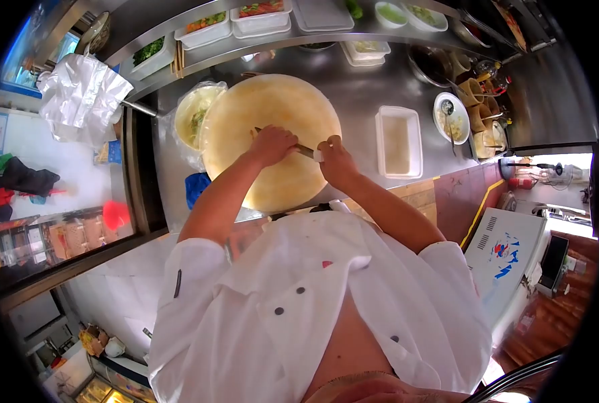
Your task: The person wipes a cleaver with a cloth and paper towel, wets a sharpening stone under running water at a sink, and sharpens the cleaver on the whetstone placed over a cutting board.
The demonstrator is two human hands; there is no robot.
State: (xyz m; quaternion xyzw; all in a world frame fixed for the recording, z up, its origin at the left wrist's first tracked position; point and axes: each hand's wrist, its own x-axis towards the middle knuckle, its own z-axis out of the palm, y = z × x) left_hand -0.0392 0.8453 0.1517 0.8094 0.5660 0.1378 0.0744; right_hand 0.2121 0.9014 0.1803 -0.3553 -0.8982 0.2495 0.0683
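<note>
A large round cutting board (282, 178) of pale yellow wood stands on the steel counter in front of me. Above its middle a knife (305, 150) slants between my two hands, its blade seen almost edge-on. My right hand (337, 161) is closed around the handle end, with a small whitish patch showing at its fingers. My left hand (274, 145) is curled over the blade farther along, and its fingers partly hide the metal. The knife's dark far end shows just past that hand, beside a small brownish bit too small to name.
Left of the board sits a plastic-lined bowl (195, 117) with greens. A white rectangular tub (399, 142) and a white bowl with a spoon (451, 119) stand to the right. Food containers (202, 30) line the shelf (245, 50) above. A blue cloth (196, 189) lies at the board's lower left.
</note>
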